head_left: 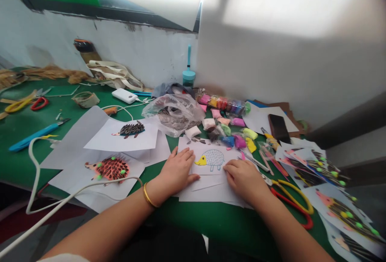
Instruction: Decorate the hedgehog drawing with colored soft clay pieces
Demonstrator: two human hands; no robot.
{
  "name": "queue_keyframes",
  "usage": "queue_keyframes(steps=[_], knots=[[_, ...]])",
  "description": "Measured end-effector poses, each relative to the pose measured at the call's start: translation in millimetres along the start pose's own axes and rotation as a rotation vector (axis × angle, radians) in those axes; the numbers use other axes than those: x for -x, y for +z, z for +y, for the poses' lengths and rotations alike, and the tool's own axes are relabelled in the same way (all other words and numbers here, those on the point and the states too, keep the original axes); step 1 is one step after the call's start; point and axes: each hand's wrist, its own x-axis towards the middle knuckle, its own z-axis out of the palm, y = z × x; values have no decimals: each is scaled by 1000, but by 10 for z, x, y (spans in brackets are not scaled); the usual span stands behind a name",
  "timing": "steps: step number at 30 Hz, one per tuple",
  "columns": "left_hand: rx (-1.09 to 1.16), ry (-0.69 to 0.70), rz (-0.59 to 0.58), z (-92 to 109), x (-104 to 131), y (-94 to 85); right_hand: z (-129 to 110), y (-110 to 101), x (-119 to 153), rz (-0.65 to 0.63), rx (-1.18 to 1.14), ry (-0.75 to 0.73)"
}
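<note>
On the paper sheet [230, 154] in front of me is a hedgehog drawing [214, 158] with a blue outline. Its face is yellow clay or colouring; I cannot tell which. My left hand [178, 170] lies flat on the sheet's left side, fingers stretched out, a gold bangle [147, 195] at the wrist. Curled at the drawing's lower right corner, my right hand [245, 179] has thumb and forefinger pressed together near the hind leg. What they hold, if anything, is hidden. A few striped seeds [199, 141] are scattered just above the drawing.
Behind the sheet are a plastic bag of seeds [173, 119] and several clay packets [239, 141]. Scissors [289, 203] lie right of my right hand. Finished hedgehog pictures [346, 213] overlap at right; others [113, 169] lie left. A white cable [75, 194] crosses the left side.
</note>
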Motion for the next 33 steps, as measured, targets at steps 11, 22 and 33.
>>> queue_keyframes(steps=[11, 22, 33], knots=[[68, 42, -57, 6, 42, -18, 59, -84, -4, -41, -38, 10], [101, 65, -85, -34, -69, -65, 107, -239, -105, -104, -26, 102], [106, 117, -93, -86, -154, -82, 58, -267, -421, -214, 104, 198]])
